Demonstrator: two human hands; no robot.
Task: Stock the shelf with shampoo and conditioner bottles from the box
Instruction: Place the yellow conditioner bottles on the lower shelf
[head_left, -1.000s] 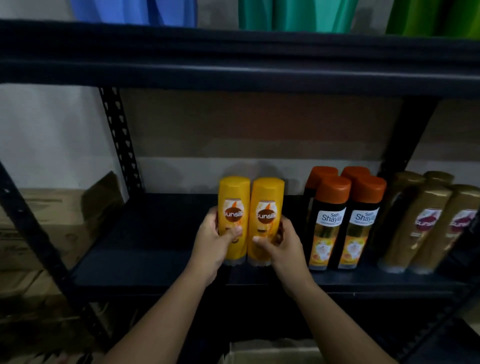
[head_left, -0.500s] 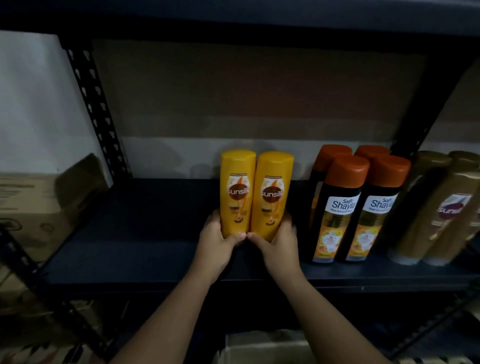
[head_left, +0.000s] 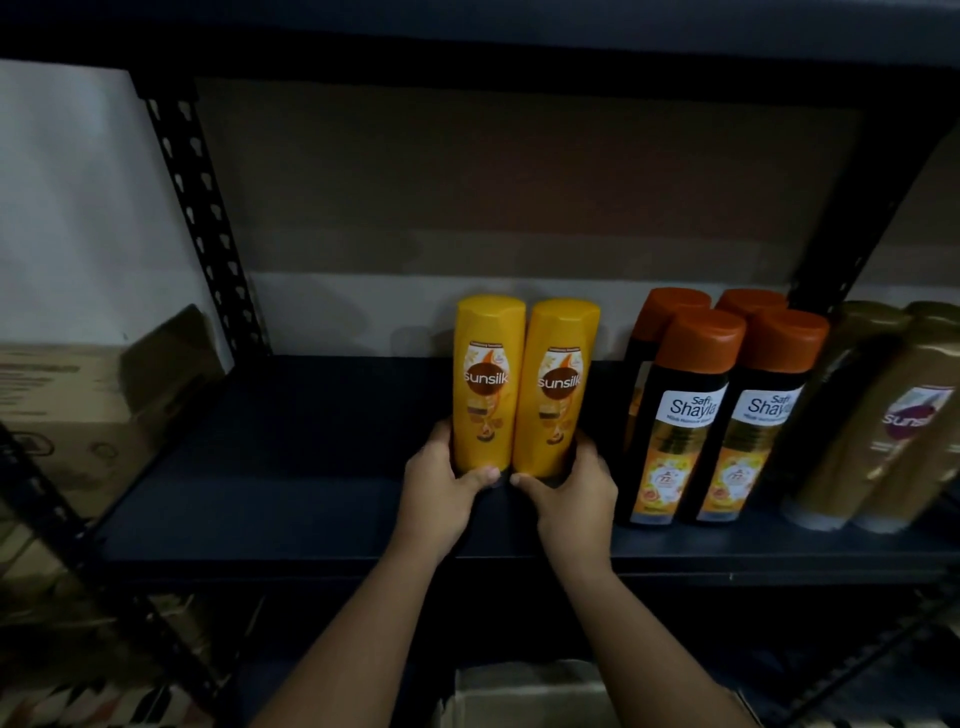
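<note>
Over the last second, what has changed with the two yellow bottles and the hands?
Both hands slid down the yellow Sunsilk bottles from label height to their bases; the left hand and right hand now grip them at the bottom on the shelf. Both grips stayed. The Shayla bottles and gold bottles show no change.

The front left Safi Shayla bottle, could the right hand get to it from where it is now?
Probably yes. The right hand grips the right yellow Sunsilk bottle, and only bare shelf lies between it and the front left Safi Shayla bottle. It would have to let go first.
</note>
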